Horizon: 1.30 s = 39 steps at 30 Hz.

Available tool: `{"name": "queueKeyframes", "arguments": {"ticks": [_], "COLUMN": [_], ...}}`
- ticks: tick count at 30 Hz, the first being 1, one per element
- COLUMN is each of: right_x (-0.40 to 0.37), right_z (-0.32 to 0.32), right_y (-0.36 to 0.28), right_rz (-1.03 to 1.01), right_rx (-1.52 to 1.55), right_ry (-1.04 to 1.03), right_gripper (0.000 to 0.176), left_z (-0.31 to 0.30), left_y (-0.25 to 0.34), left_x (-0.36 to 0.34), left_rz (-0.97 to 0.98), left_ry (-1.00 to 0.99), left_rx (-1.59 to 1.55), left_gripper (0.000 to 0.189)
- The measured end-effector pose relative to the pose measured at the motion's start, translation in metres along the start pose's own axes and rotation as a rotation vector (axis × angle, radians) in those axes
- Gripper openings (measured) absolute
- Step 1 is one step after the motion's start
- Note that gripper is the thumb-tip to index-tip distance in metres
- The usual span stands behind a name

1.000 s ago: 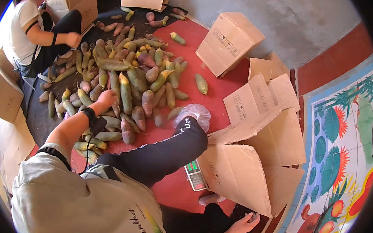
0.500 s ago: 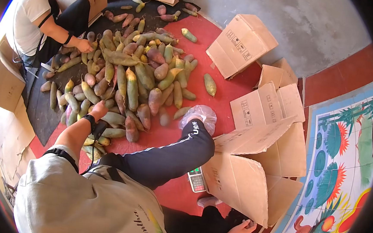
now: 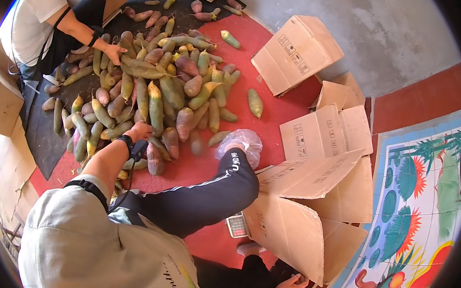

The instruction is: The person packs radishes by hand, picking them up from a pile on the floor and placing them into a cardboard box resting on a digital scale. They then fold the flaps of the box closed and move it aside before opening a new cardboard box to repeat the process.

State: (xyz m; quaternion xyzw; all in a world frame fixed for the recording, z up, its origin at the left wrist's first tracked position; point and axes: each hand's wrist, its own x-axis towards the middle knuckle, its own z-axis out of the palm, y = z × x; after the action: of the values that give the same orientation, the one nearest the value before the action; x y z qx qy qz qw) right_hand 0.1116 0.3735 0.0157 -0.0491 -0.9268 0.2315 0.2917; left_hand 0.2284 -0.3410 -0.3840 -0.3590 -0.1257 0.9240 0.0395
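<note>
While the person sits low on the red floor point(image 3: 275, 109), the left hand point(image 3: 141, 131) reaches out to the near edge of a pile of vegetables point(image 3: 164, 91), long green and purplish ones heaped partly on the red floor and partly on a dark mat point(image 3: 41, 136). That hand lies on top of the vegetables at the pile's edge, with a black wristband point(image 3: 128, 143) just behind it. Its fingers are too small and turned away, so I cannot tell whether they are clamped on one or only touching.

Low in the view, the right hand point(image 3: 290, 285) rests near the floor just beside the lower corner of an opened cardboard box point(image 3: 289, 228), fingers loosely stretched apart and holding nothing. A small scale point(image 3: 237, 225) peeks out between that box and the person's black trouser leg point(image 3: 205, 193), whose foot is wrapped in a clear plastic bag point(image 3: 239, 143) close to the pile.

More cardboard boxes point(image 3: 295, 52) stand and lie flattened to the right, well apart from the heap. At the far side a co-worker in a white shirt sits with one hand point(image 3: 113, 56) on the vegetables.
</note>
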Motion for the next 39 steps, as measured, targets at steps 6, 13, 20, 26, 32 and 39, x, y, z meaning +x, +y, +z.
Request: {"name": "queueKeyframes", "arguments": {"ticks": [6,13,20,26,32,39], "right_x": [0.001,0.002,0.001,-0.002,-0.004,-0.005], "right_z": [0.002,0.004,0.009,0.009,0.009,0.009], "right_y": [-0.002,0.002,0.006,-0.008,-0.024,-0.023], "right_rz": [0.047,-0.003,0.078,0.064,0.096,0.131], "right_rx": [-0.030,-0.029,0.084,0.126,0.205,0.248], "right_ry": [-0.006,0.004,0.014,0.024,0.040,0.020], "right_gripper": [0.024,0.023,0.024,0.026,0.024,0.028], "left_z": [0.081,0.087,0.112,0.217,0.325,0.427], "left_y": [-0.068,-0.098,-0.116,-0.153,-0.238,-0.351], "left_x": [-0.044,-0.086,-0.118,-0.160,-0.191,-0.209], "left_rz": [0.463,0.755,0.840,0.909,0.967,0.941], "left_ry": [0.489,0.679,0.387,0.228,-0.177,-0.753], "left_rx": [0.881,1.593,1.678,1.298,1.562,1.682], "left_gripper": [0.035,0.031,0.035,0.031,0.036,0.044]}}
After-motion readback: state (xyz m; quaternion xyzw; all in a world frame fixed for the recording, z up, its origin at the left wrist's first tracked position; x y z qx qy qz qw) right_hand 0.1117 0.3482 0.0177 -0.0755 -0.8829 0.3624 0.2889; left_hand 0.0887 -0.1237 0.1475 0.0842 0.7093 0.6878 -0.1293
